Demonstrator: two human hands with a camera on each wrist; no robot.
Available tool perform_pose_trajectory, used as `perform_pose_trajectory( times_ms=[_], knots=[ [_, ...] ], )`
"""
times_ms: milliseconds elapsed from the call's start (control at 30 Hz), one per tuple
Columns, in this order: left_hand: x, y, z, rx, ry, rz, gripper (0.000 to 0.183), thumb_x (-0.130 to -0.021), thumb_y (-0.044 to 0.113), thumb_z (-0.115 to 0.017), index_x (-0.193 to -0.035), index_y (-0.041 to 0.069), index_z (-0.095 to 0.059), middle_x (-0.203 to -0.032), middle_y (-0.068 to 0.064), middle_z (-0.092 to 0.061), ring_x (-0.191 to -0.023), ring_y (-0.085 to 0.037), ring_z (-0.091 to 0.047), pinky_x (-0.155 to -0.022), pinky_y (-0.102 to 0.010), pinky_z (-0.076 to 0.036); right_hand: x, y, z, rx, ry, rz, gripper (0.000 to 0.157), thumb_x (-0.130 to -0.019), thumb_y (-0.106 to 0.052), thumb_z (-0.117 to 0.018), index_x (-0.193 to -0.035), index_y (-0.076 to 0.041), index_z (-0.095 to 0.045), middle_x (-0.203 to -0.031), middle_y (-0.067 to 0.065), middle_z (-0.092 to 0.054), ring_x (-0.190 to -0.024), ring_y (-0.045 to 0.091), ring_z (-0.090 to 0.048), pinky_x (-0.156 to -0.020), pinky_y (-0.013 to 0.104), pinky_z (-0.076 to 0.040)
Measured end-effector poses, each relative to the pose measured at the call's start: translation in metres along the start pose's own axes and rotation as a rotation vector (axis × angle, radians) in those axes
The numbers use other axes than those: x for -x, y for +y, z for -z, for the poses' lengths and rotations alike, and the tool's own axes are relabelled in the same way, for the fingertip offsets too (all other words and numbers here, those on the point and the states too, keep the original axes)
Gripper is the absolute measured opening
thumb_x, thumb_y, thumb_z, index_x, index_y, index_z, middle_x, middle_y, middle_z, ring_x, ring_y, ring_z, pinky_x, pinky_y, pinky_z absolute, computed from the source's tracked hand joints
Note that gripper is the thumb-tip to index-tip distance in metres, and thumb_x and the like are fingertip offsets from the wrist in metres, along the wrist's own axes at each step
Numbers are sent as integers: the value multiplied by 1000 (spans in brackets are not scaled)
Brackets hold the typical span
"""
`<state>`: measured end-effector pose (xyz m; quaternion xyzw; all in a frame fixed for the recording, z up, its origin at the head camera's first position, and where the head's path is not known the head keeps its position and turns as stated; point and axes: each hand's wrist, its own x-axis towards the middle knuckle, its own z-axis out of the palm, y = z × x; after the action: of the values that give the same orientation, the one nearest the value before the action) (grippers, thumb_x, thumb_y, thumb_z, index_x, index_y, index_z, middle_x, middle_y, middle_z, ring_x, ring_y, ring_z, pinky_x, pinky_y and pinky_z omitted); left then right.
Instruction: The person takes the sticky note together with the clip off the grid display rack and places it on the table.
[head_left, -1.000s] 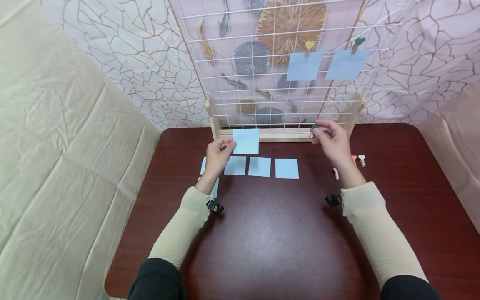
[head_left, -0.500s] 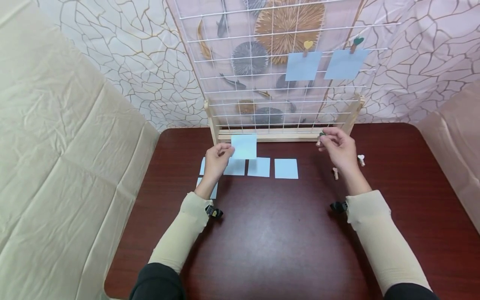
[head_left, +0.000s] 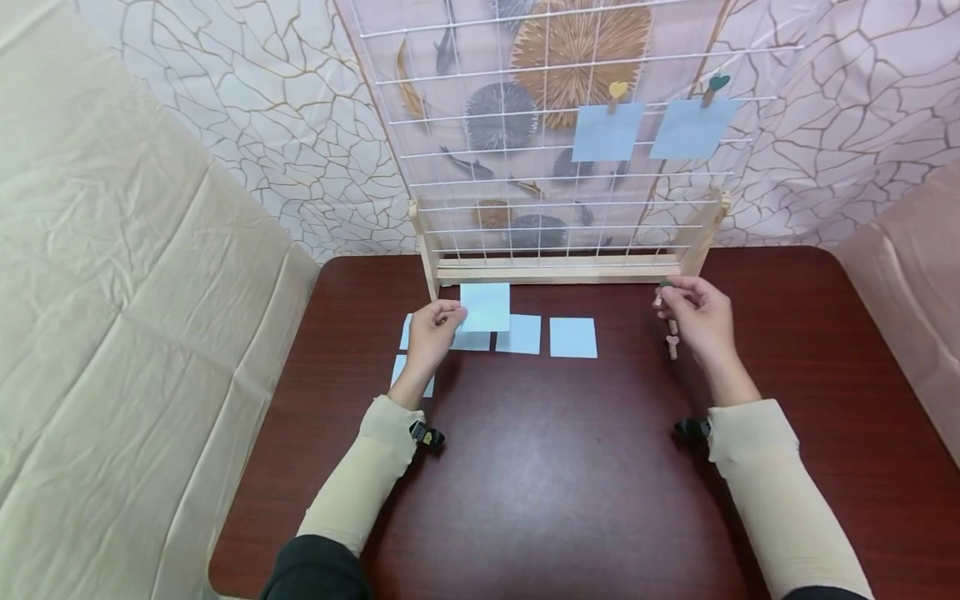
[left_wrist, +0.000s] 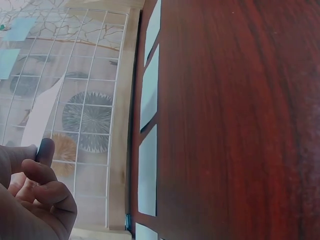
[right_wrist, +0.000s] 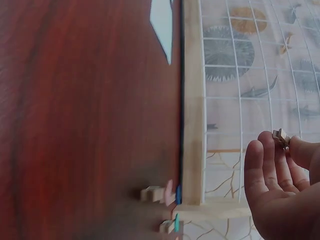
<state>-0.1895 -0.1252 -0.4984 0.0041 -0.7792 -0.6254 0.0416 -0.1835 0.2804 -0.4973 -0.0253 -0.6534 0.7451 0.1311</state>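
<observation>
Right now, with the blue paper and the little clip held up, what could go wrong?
The blue paper might bend or slip, since the left grip pinches it near one edge. The little clip could drop, because it's small and the right grip only pinches it.

High downward head view, close sideways wrist views, grid point(head_left: 549, 147) in all.
</observation>
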Motion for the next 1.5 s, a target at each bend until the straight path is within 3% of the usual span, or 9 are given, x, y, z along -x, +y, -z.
perform_pose_trajectory(
  times_ms=[267,433,633,833,1000,1267,1500],
  knots=[
    [3,-8,5,-8,30,10,19,-100,10,-72,-111,-5,-76,-97,-14,-78,-81,-9,-61,-73,-24,-47,7,9,17,11,35,-60,18,-102,3,-65,-118,11,-64,-85,-4,-76,-68,6,-73,-65,18,-59],
    [8,-10,9,-31,27,27,21,-99,13,-73,-112,-3,-77,-90,-9,-75,-75,-11,-58,-68,-26,-47,10,13,23,2,66,-92,14,-101,5,-64,-115,6,-67,-84,-5,-76,-68,5,-72,-67,18,-59],
    [13,-18,13,-35,15,44,21,-99,14,-73,-113,-2,-78,-81,-7,-69,-63,-12,-54,-59,-25,-44,13,15,30,8,88,-101,21,-100,6,-64,-120,12,-65,-85,-4,-74,-68,5,-72,-68,17,-58],
    [18,-23,15,14,7,44,18,-99,9,-73,-108,-5,-77,-77,-2,-66,-56,-11,-52,-53,-23,-42,17,14,38,7,93,-108,14,-100,7,-65,-110,1,-72,-85,-3,-74,-68,6,-71,-65,18,-59],
    [22,-26,16,3,8,40,16,-99,8,-73,-106,-5,-78,-75,1,-66,-55,-9,-51,-52,-22,-43,22,9,41,-15,99,-117,24,-99,11,-63,-99,-10,-75,-83,-3,-75,-66,6,-72,-62,19,-59],
    [29,-31,19,-15,14,67,18,-97,8,-75,-107,-6,-78,-73,-1,-67,-55,-8,-51,-53,-22,-43,23,21,54,10,89,-124,15,-100,8,-63,-113,3,-69,-88,-5,-76,-70,4,-72,-61,19,-58],
    [35,-37,23,-58,8,92,17,-97,10,-76,-106,-4,-79,-77,-4,-71,-57,-8,-52,-54,-23,-43,25,23,66,116,28,-159,15,-101,6,-64,-114,0,-67,-91,-12,-74,-72,1,-70,-60,20,-58]
  ],
)
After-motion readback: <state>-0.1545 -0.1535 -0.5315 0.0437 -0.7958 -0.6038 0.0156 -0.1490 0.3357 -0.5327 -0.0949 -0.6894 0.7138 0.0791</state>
